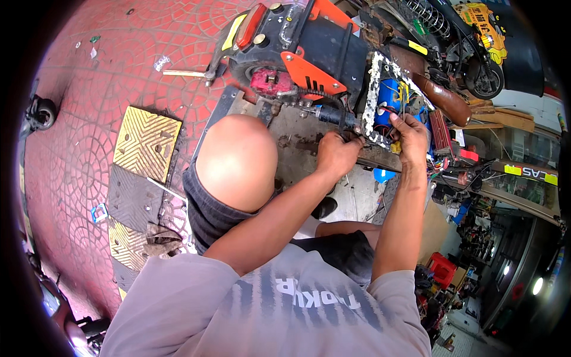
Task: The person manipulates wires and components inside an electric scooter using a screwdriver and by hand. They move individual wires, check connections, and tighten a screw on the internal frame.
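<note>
An electric scooter [321, 50] with black and orange panels lies in front of me. Its deck compartment is uncovered, and crusty white sealant [370, 89] lines the rim. Inside sit a blue-wrapped battery pack [388, 95] and yellow, red and other thin wires [404, 92]. My right hand [411, 138] is at the compartment's near right side, thumb and fingers pinched on thin wires beside the battery. At the near left corner of the rim, my left hand [338, 156] is closed with its fingers curled. What those fingertips grip is hidden.
A hammer [184, 73] with a pale wooden handle lies on red paving left of the scooter. Yellow and black ramp mats [146, 143] lie to my left. A brown curved seat [443, 98], wood pieces [505, 119] and a glass-sided cabinet [523, 149] crowd the right.
</note>
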The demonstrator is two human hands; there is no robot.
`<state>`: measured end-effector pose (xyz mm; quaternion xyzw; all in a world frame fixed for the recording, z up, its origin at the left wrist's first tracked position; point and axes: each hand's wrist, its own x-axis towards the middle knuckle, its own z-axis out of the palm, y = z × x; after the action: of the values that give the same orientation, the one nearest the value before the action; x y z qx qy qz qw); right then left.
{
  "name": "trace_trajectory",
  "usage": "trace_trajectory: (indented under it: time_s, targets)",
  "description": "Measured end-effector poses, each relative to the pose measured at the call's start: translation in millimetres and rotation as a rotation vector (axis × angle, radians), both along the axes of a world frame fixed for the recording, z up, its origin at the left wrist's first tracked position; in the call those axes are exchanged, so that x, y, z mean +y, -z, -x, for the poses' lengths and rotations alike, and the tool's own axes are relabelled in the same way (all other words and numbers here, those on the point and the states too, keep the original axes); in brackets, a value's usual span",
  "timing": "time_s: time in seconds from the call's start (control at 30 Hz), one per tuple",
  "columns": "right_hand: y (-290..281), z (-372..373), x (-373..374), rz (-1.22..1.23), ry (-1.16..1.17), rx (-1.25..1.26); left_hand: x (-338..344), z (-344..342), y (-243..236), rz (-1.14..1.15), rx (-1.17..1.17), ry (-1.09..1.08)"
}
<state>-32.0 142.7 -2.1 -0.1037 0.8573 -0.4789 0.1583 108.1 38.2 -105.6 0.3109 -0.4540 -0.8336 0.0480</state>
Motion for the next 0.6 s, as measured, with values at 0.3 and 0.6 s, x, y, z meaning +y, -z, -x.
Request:
trace_trajectory:
  time_s: [0.3,0.6]
  targets:
    - [8.2,-0.7,-11.6,0.061,0.144,0.081,4.4,0.9,-0.2,-0.154,0.037,-0.068]
    - [13.0,-1.3,-9.6,0.187,0.242,0.204,2.5,-0.7,-2.0,-0.343,0.214,-0.041]
